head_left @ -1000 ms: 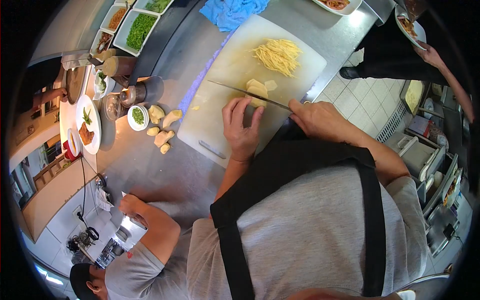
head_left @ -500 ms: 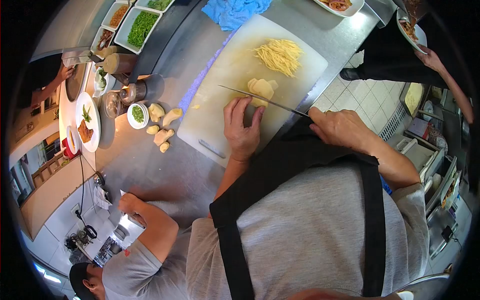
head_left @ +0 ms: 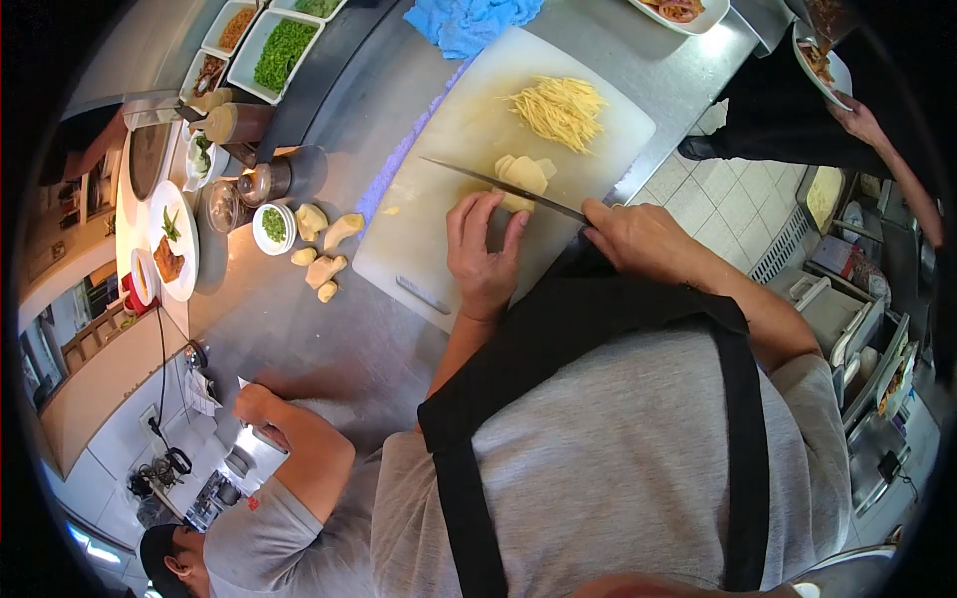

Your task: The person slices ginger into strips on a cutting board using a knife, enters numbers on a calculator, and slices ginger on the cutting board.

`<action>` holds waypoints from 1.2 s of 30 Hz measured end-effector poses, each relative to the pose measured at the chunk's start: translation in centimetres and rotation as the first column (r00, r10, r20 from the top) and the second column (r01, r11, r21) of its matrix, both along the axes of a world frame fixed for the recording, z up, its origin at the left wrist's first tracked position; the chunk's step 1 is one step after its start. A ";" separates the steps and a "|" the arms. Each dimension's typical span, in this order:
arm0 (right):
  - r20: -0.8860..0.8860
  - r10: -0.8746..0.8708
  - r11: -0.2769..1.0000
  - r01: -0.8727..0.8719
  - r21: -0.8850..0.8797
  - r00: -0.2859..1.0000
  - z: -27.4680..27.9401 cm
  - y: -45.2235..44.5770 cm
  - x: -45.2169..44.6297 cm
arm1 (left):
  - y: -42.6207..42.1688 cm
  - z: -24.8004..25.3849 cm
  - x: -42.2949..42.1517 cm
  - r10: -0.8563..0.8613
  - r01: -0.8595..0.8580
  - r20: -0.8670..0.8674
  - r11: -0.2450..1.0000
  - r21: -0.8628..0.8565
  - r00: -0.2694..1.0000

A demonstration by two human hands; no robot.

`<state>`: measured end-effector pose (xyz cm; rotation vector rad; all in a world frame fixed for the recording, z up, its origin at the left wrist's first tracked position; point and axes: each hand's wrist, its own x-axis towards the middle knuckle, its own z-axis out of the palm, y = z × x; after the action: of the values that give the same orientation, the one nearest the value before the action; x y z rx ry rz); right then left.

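My left hand (head_left: 480, 259) is curled on the white cutting board (head_left: 399, 244), its fingertips and thumb gripping a peeled piece of ginger (head_left: 514, 203). In my right hand (head_left: 643, 239) is the handle of a long knife (head_left: 459, 172). Its blade lies across the ginger, just ahead of my left fingertips. Beyond the blade rests a small stack of thin ginger slices (head_left: 526, 171). A heap of fine pale-yellow shreds (head_left: 558, 110) sits farther up the board.
Left of the board are several peeled ginger knobs (head_left: 324, 270) and a small bowl of chopped greens (head_left: 273, 225). A blue cloth (head_left: 469, 28) lies at the top. One co-worker's arm (head_left: 304, 448) is at lower left; another person's hand (head_left: 859, 118) holds a plate at upper right.
My right hand and the knife have slid leftward and slightly up, so the blade reaches farther across the board. My left hand stays in nearly the same place.
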<state>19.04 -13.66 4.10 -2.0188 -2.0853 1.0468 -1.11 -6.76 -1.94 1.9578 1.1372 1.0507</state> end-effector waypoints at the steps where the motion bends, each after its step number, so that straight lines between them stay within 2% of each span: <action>1: 0.011 0.005 1.000 -0.005 0.015 1.000 0.2 0.0 0.2 | 0.0 -0.1 0.1 0.002 -0.002 0.011 1.000 0.002 1.000; 7: 0.091 0.045 0.990 -0.056 0.127 0.995 3.2 -1.8 1.1 | 0.0 -0.3 0.1 0.019 -0.019 0.012 1.000 0.013 1.000; 16: 0.115 0.091 0.992 -0.101 0.080 0.989 4.7 -1.9 1.6 | 0.0 -0.1 0.0 0.009 -0.009 0.003 1.000 0.007 1.000; 22: 0.107 0.083 0.997 -0.082 -0.007 0.991 2.6 -0.4 0.4 | 0.1 -0.1 0.1 -0.003 0.003 0.025 1.000 0.008 1.000; 25: 0.030 0.045 0.997 -0.047 0.064 0.999 -0.1 0.3 -0.5 | 0.1 0.0 0.0 -0.010 0.010 0.022 1.000 0.002 1.000; 28: 0.028 0.000 0.995 -0.003 0.095 1.000 -1.2 0.0 -1.1 | 0.0 -0.1 0.0 -0.009 0.009 0.036 1.000 -0.001 0.999; 34: -0.037 -0.016 0.996 0.019 0.092 0.999 -0.9 -0.2 0.1 | -0.1 -0.1 0.1 -0.011 0.011 0.021 0.999 0.031 1.000; 36: 0.022 -0.007 0.997 0.005 0.081 1.000 0.6 -0.3 0.3 | -0.1 -0.3 0.0 -0.010 0.009 0.021 1.000 0.027 1.000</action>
<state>19.29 -14.00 4.72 -2.0068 -2.0945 0.9268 -1.16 -6.89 -2.24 1.9669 1.1071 1.0842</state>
